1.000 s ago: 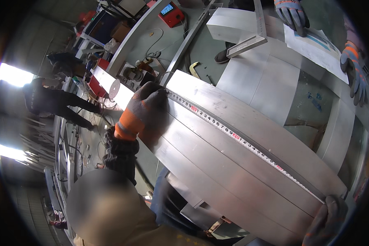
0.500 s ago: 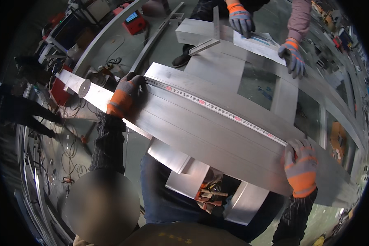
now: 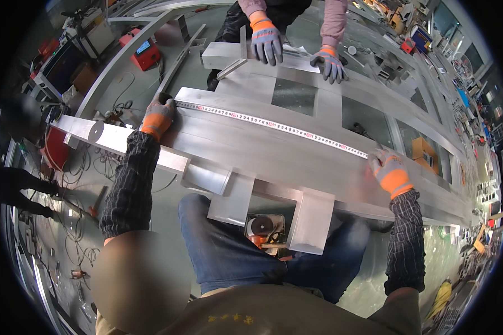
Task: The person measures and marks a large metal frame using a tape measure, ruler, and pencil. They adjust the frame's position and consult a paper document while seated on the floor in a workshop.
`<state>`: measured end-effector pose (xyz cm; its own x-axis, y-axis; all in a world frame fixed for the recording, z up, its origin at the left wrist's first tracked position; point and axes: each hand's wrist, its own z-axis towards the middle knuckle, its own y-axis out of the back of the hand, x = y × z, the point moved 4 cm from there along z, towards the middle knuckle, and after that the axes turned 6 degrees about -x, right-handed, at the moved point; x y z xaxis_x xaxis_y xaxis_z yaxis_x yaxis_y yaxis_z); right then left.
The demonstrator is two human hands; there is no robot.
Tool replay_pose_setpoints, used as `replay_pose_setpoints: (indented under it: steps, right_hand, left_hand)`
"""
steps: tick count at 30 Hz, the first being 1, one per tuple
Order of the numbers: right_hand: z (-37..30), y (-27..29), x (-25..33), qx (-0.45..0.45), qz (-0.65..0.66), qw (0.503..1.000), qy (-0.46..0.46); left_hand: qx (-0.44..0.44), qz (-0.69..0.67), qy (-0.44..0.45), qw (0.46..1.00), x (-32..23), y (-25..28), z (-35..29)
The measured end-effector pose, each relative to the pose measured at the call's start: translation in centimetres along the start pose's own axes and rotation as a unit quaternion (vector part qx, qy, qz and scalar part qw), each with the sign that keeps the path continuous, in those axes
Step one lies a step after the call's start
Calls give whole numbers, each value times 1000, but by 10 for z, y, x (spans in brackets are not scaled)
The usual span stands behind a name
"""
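A white tape measure (image 3: 274, 125) with black and red marks is stretched along a broad silvery metal beam (image 3: 262, 162). At the beam's left end, my gloved left hand (image 3: 159, 118) is closed around the end of the tape, its fingertips at the beam's edge. My gloved right hand (image 3: 390, 170) pinches the other end of the visible tape, low on the beam's right part. Whatever lies under the right palm is hidden. Both gloves are grey with orange cuffs.
Across from me are a co-worker's gloved hands (image 3: 266, 43), a metal square (image 3: 233, 68) and a paper sheet (image 3: 302, 51). A dark disc (image 3: 96, 131) lies on a narrow bar. Short metal pieces (image 3: 313, 220) jut toward my knees, above a tool box (image 3: 285, 223). Cables (image 3: 81, 245) trail on the floor.
My view has shifted, so the beam and the co-worker appear further left and higher. Both my hands remain on the tape. The co-worker's left hand has drawn closer to the right one.
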<state>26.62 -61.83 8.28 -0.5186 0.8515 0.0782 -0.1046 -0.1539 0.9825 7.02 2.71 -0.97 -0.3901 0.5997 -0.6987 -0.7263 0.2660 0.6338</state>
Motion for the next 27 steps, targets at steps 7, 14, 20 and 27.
replay_pose_setpoints:
  steps: [7, 14, 20, 27]
  right_hand:
    - [-56, -27, -174, -126, -136, 983, -13]
    - [-64, -76, -240, -106, -197, 973, -55]
    - [-85, -49, -245, -127, -227, 965, -10]
    - [-69, -12, -180, -151, -215, 963, 65]
  left_hand:
    - [-30, 85, -142, 986, -107, -18, -10]
    - [57, 20, -316, 947, -218, -76, -50]
    - [192, -22, -379, 905, -261, -67, -160]
    - [196, 70, -439, 874, -243, -95, -188]
